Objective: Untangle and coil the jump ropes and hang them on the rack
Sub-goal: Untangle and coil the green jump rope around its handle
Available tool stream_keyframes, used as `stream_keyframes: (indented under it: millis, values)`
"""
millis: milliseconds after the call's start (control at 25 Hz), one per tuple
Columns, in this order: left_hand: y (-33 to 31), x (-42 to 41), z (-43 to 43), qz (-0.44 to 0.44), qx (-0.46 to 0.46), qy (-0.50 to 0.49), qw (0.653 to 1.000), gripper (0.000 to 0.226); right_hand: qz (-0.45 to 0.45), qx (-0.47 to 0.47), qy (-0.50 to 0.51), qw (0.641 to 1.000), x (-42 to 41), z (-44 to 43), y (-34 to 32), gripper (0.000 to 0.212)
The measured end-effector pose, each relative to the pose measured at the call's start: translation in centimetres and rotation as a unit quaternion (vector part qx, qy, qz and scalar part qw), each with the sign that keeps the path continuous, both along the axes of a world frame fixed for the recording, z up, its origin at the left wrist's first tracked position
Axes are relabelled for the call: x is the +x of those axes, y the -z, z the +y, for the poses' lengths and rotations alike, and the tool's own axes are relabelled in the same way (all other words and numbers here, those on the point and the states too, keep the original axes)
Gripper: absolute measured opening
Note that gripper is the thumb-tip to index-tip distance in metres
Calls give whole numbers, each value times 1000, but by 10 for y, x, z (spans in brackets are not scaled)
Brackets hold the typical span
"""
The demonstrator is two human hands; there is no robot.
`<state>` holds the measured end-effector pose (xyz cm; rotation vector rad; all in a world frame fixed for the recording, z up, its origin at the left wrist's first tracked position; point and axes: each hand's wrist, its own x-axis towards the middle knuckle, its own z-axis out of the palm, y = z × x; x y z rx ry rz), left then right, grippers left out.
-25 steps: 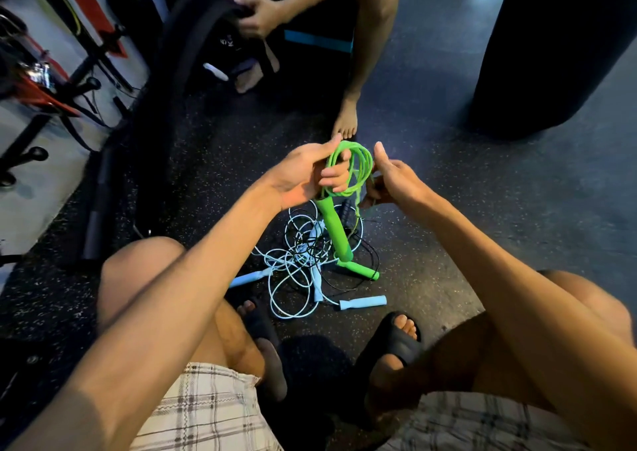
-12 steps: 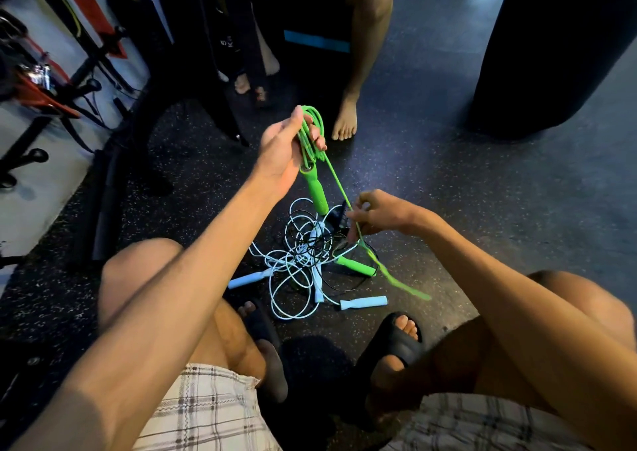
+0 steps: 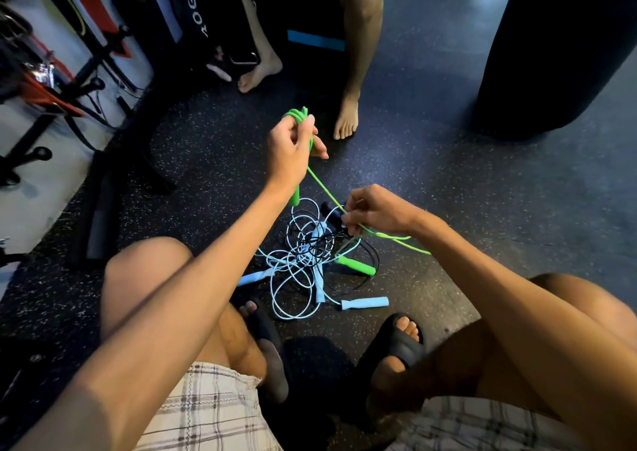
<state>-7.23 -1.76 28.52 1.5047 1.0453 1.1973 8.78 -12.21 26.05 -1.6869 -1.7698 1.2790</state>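
Observation:
My left hand (image 3: 291, 147) is raised above the floor and grips a bunch of green jump rope (image 3: 322, 183) coils together with one green handle that hangs below the wrist. From there a green strand runs taut down to my right hand (image 3: 374, 211), which pinches it just above the pile. The other green handle (image 3: 356, 266) lies on the floor. Beneath my hands a light blue rope (image 3: 293, 278) with pale blue handles (image 3: 365, 302) is tangled with a thin black rope (image 3: 317, 233).
Another person sits opposite, bare feet (image 3: 346, 116) on the dark rubber floor (image 3: 213, 147). A big black punching bag (image 3: 558, 47) stands at the right. A black equipment stand (image 3: 44, 106) and black straps (image 3: 100, 216) fill the left. My sandalled feet (image 3: 396, 343) flank the pile.
My left hand lifted the green coil and handle up and away from me. My right hand dropped to the pile and slid along the green strand, pulling it straight. The person opposite shifted their black gear.

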Motion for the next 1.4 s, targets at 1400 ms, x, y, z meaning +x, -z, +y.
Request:
stream_keyframes:
  millis: [1400]
  values:
    - [-40, -25, 19, -320, -292, 246, 867, 47, 102, -51, 86, 990, 2, 0, -19, 73]
